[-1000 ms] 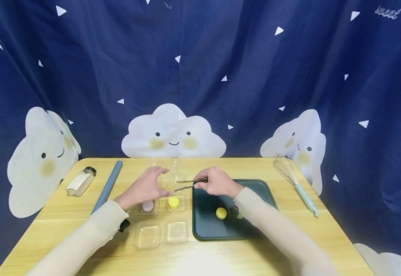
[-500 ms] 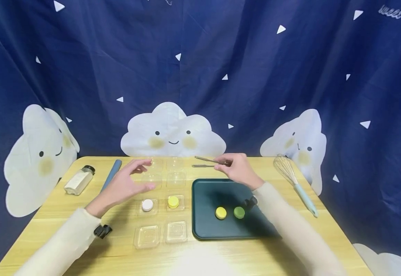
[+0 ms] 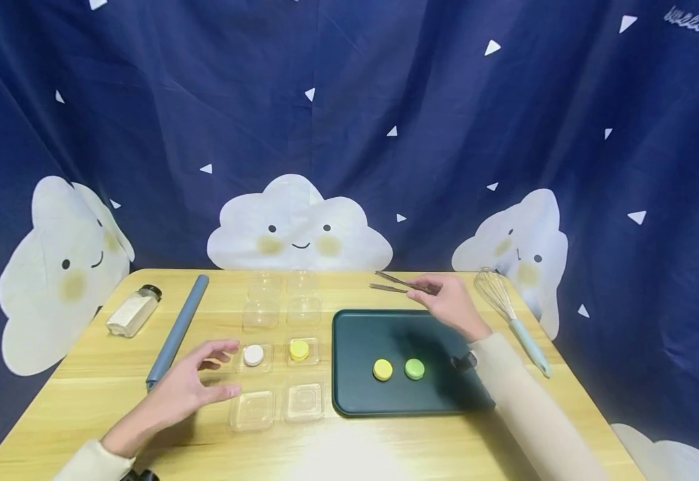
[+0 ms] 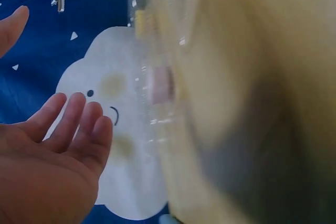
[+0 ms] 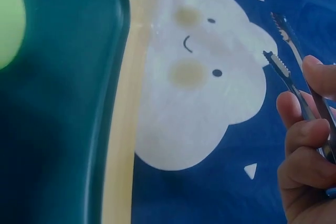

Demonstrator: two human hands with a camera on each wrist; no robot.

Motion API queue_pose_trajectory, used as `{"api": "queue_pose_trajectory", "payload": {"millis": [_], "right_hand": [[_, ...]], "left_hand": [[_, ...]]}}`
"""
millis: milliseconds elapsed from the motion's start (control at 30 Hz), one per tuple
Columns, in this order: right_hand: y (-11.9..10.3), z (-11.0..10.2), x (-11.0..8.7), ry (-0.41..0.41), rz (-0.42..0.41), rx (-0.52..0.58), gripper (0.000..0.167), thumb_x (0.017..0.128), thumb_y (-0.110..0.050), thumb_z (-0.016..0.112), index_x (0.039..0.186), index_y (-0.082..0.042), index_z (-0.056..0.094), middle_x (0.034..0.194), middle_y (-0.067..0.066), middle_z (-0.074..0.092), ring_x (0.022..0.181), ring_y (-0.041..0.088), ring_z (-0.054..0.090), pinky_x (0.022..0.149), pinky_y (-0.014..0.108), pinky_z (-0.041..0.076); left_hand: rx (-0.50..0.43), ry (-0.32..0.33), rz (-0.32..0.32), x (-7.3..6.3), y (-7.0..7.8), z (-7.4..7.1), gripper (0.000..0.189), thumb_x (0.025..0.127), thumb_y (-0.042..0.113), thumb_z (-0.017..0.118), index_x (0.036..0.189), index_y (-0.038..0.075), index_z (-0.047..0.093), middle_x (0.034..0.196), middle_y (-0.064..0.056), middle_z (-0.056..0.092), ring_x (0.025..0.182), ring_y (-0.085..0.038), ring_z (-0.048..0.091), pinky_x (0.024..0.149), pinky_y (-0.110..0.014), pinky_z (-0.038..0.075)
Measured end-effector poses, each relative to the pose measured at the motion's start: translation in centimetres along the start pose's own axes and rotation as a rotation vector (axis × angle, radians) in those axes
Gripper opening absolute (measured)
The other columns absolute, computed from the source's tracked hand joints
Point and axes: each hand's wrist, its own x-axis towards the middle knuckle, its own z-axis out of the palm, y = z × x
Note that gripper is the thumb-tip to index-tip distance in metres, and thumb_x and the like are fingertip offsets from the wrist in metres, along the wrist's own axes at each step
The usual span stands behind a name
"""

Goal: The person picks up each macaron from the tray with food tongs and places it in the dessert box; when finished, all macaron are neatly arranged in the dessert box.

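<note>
My right hand (image 3: pixel 450 304) holds metal tongs (image 3: pixel 398 283) above the far part of the dark green tray (image 3: pixel 349 394); their serrated tips stand apart with nothing between them in the right wrist view. On the tray sit a yellow macaron (image 3: pixel 382 369) and a green macaron (image 3: pixel 414 369). My left hand (image 3: pixel 183 387), fingers loosely bent and holding nothing, hovers left of the clear plastic boxes. One box holds a pale pinkish-white macaron (image 3: pixel 254 355), and the box beside it a yellow macaron (image 3: pixel 299 349). Two nearer clear box bases (image 3: pixel 253 410) contain nothing.
Clear lids (image 3: pixel 260 312) stand behind the boxes. To the left lie a blue-grey rolling pin (image 3: pixel 179 327) and a jar of white powder (image 3: pixel 135 311) with a black cap. A whisk (image 3: pixel 522 334) lies right of the tray. A dark blue curtain (image 3: pixel 349 100) hangs behind the table.
My right hand has moved right with the tongs, from over the boxes to above the tray. My left hand has drawn back left and nearer, away from the boxes.
</note>
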Motion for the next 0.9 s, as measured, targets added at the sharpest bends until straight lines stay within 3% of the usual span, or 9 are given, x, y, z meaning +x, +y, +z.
{"api": "queue_pose_trajectory", "payload": {"millis": [333, 600, 900], "right_hand": [[1.6, -0.3, -2.1, -0.075, 0.064, -0.009, 0.019, 0.087, -0.021, 0.080, 0.105, -0.014, 0.080, 0.103, 0.006, 0.080, 0.097, 0.024, 0.076, 0.083, 0.029, 0.061], [2.5, -0.5, -4.4, -0.127, 0.079, -0.044, 0.018, 0.087, -0.024, 0.080, 0.105, -0.019, 0.080, 0.101, -0.001, 0.080, 0.098, 0.019, 0.076, 0.083, 0.026, 0.060], [3.3, -0.3, -5.9, -0.202, 0.104, -0.062, 0.018, 0.086, -0.020, 0.081, 0.104, -0.018, 0.080, 0.099, -0.003, 0.080, 0.096, 0.015, 0.075, 0.087, 0.026, 0.059]], "left_hand": [[-0.032, -0.186, -0.165, -2.1, -1.1, 1.2, 0.082, 0.075, 0.038, 0.088, 0.141, 0.005, 0.052, 0.132, -0.008, 0.063, 0.115, -0.026, 0.061, 0.097, -0.027, 0.056], [-0.022, -0.220, -0.153, -2.2, -1.5, 2.1, 0.089, 0.071, 0.043, 0.089, 0.142, 0.005, 0.051, 0.137, -0.011, 0.061, 0.119, -0.029, 0.059, 0.100, -0.027, 0.054], [0.011, -0.242, -0.119, -2.2, -1.5, 2.6, 0.093, 0.067, 0.045, 0.091, 0.142, 0.006, 0.052, 0.128, -0.004, 0.062, 0.112, -0.016, 0.055, 0.098, -0.024, 0.052]]}}
